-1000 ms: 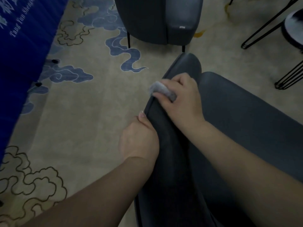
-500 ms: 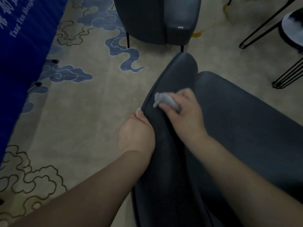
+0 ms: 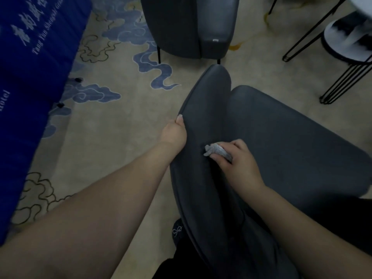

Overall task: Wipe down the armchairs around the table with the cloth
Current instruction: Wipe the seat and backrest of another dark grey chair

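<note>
Cloth (image 3: 217, 151): small grey wad, bunched tight, pinched in the curled fingers of the right hand (image 3: 239, 162); its free end pokes out past the fingertips toward the left. Pressed against the padded inner face of the near armchair's (image 3: 281, 141) armrest (image 3: 203, 109), about midway along its length.

Right hand: clenched around the cloth, knuckles up, forearm lying over the seat cushion.

Left hand (image 3: 174, 134): grasps the outer edge of the same armrest, thumb hooked over the top rim, fingers hidden behind the side. It sits just beside the cloth, further toward the armrest's front end.

Near armchair: dark grey upholstery, seat cushion to the right of the armrest.

Second armchair (image 3: 191, 27): same dark grey, thin black legs, at the top edge of view.

Carpet (image 3: 112, 125): beige with blue cloud scrolls.

Blue banner (image 3: 30, 63): white lettering, left edge.

Black wire-legged stool (image 3: 346, 47): upper right corner.
</note>
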